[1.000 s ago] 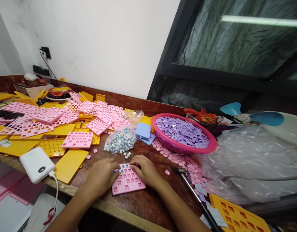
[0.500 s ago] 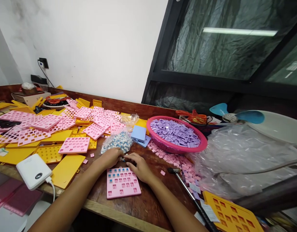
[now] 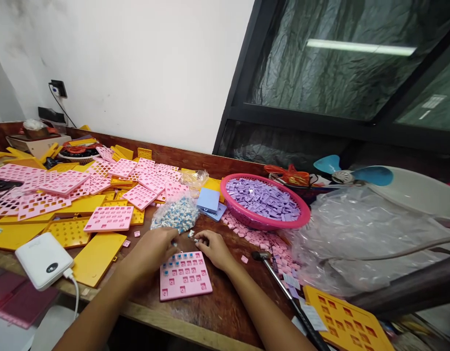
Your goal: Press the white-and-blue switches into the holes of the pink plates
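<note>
A pink plate (image 3: 184, 287) with square sockets lies on the table before me, with blue key switches (image 3: 177, 263) in its upper left sockets. My left hand (image 3: 151, 253) is over the plate's upper left edge, fingers curled in a pinch; a small bluish key switch shows at its fingertips. Just beyond the top right corner, my right hand (image 3: 214, 248) pinches a small whitish piece, too small to make out clearly. Another loose switch (image 3: 191, 234) lies by those fingers. A clear bag of blue and white switches (image 3: 177, 214) sits behind both hands.
A pink basket (image 3: 305, 214) of purple keycaps stands at the back right, with loose pink keycaps (image 3: 243, 235) below it. A hammer (image 3: 261, 255) lies to the right. On the left are a white power bank (image 3: 44, 261), yellow cases (image 3: 98, 258) and stacked pink plates (image 3: 142, 196).
My left hand has moved back from beside the bag to the plate's upper left edge. My right hand has drawn slightly apart from it. The view has shifted a little.
</note>
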Demonstrator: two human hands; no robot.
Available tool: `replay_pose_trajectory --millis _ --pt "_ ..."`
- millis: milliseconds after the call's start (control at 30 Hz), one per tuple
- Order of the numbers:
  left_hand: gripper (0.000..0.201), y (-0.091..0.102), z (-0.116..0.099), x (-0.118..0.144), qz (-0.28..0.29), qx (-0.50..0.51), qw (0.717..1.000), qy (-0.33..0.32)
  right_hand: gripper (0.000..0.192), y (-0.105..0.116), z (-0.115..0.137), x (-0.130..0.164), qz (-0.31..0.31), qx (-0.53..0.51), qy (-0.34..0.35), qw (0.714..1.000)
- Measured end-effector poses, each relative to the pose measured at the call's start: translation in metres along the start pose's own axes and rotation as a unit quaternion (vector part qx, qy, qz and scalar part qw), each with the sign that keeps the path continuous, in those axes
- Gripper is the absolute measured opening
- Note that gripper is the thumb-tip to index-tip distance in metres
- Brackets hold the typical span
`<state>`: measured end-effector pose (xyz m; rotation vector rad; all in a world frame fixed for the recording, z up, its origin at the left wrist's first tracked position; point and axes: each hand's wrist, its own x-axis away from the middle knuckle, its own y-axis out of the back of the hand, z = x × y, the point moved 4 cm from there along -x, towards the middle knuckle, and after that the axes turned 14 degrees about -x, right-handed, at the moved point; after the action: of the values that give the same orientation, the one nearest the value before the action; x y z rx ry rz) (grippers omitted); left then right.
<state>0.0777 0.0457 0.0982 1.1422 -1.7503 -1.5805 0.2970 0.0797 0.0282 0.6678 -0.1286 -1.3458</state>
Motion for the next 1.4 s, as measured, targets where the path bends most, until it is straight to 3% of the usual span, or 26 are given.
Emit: replay_pose_trajectory --millis 133,300,433,567,767,867,1033,1167,1400 --pt "0.007 -0.014 -0.017 0.032 0.004 -0.021 1.0 0.009 0.009 0.011 -0.005 0.0 -0.007 0.03 -0.021 0.999" --pt "0.003 -0.041 -0.013 0.041 -0.002 0.0 1.0 0.027 0.004 0.022 -0.001 0.001 -0.02 0.057 -0.013 0.998" --pt "0.005 -0.044 -0.012 0.042 -0.01 0.0 0.999 0.033 0.024 0.024 0.0 0.002 -0.014 -0.077 -0.052 0.996" --pt "0.004 -0.043 -0.017 0.043 0.003 0.0 1.0 0.031 0.041 0.016 0.0 0.004 0.031 -0.214 -0.106 0.97" --pt "0.015 -0.037 -0.016 0.046 0.011 0.0 1.0 0.003 0.045 0.01 0.003 0.009 0.068 -0.28 -0.16 0.944" --pt "0.022 -0.034 -0.017 0.049 0.005 -0.011 1.0 0.003 0.04 0.014 0.01 0.011 0.093 -0.241 -0.138 0.956" --pt "0.02 -0.038 -0.022 0.05 0.008 -0.029 0.999 0.036 0.024 0.019 0.024 0.014 0.093 -0.105 -0.035 0.99" --pt "0.021 -0.041 -0.025 0.049 -0.002 -0.037 0.998 0.045 0.015 0.014 0.034 0.018 0.111 -0.041 0.015 0.993" --pt "0.017 -0.038 -0.028 0.046 -0.006 -0.071 0.996 0.051 0.005 0.018 0.042 0.019 0.117 0.024 0.031 0.992"
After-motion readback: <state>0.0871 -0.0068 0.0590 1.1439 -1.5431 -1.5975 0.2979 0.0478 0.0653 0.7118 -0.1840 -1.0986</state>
